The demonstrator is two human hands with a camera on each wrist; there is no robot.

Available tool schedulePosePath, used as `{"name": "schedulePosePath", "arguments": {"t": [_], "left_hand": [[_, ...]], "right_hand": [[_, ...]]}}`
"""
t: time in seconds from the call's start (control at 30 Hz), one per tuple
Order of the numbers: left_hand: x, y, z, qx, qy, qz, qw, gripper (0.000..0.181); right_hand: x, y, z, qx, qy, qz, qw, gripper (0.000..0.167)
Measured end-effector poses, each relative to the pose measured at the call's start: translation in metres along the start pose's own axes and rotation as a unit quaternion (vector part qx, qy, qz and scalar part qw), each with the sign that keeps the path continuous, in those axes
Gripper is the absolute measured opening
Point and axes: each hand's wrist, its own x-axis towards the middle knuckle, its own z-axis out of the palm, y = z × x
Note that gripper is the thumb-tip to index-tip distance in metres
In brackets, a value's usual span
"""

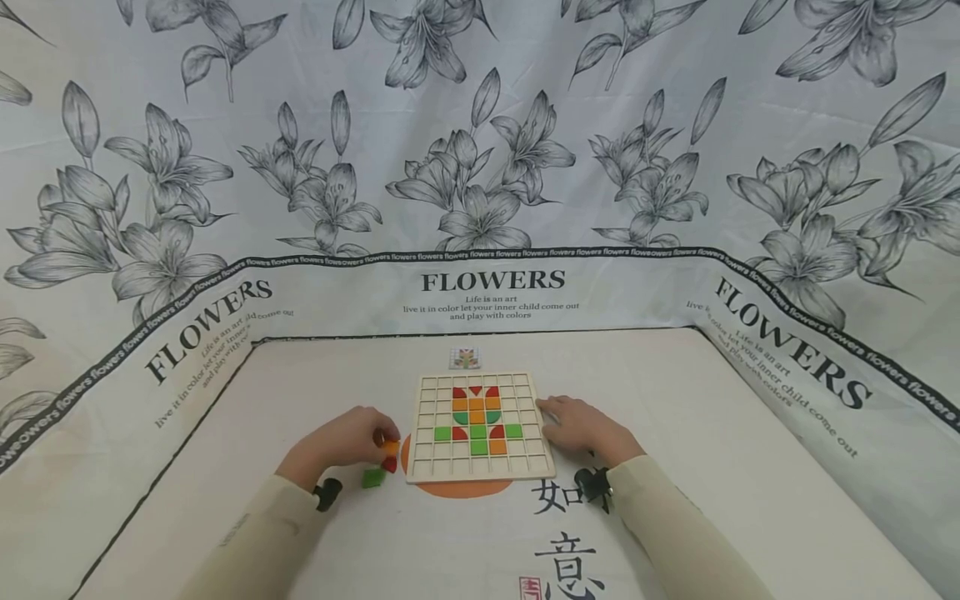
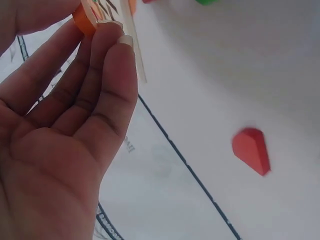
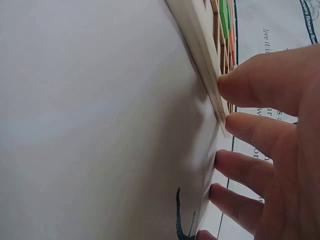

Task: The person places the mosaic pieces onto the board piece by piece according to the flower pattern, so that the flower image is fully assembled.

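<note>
My left hand (image 1: 348,440) pinches an orange block (image 2: 84,21) between thumb and fingertips, just left of a square wooden grid board (image 1: 435,395). Beneath it on the cloth lie a red piece (image 1: 389,466) and a green block (image 1: 372,477). Another red piece, with a rounded side (image 2: 251,150), lies apart in the left wrist view. On the board, red, orange and green pieces (image 1: 478,410) form a flower-like pattern. My right hand (image 1: 587,427) touches the board's right rim with thumb and index finger, its other fingers spread near the cloth.
Behind the board lies a small picture card (image 1: 465,358) with a coloured pattern. The board rests partly over an orange circle (image 1: 472,490) on the white cloth. Black characters (image 1: 566,567) mark the cloth in front. Flower-printed fabric (image 1: 480,167) rises behind and at the sides.
</note>
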Motion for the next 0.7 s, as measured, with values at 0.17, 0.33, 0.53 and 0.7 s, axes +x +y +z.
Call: {"name": "schedulePosePath", "arguments": {"t": [0.17, 0.33, 0.53, 0.7], "left_hand": [[0.01, 0.014, 0.004, -0.013, 0.005, 0.013, 0.9998, 0.028], [0.019, 0.023, 0.009, -0.015, 0.012, 0.028, 0.9994, 0.029], [0.028, 0.032, 0.015, -0.011, 0.019, 0.043, 0.9988, 0.029], [0.033, 0.043, 0.02, -0.018, 0.015, 0.053, 0.9983, 0.029]], "right_hand": [[0.0, 0.0, -0.001, -0.006, 0.001, 0.0, 1.0, 0.058], [-0.001, -0.001, -0.001, -0.002, -0.002, 0.001, 1.0, 0.058], [-0.002, -0.001, -0.002, 0.001, -0.006, 0.001, 1.0, 0.058], [-0.002, -0.001, -0.002, -0.002, -0.002, -0.005, 1.0, 0.058]]}}
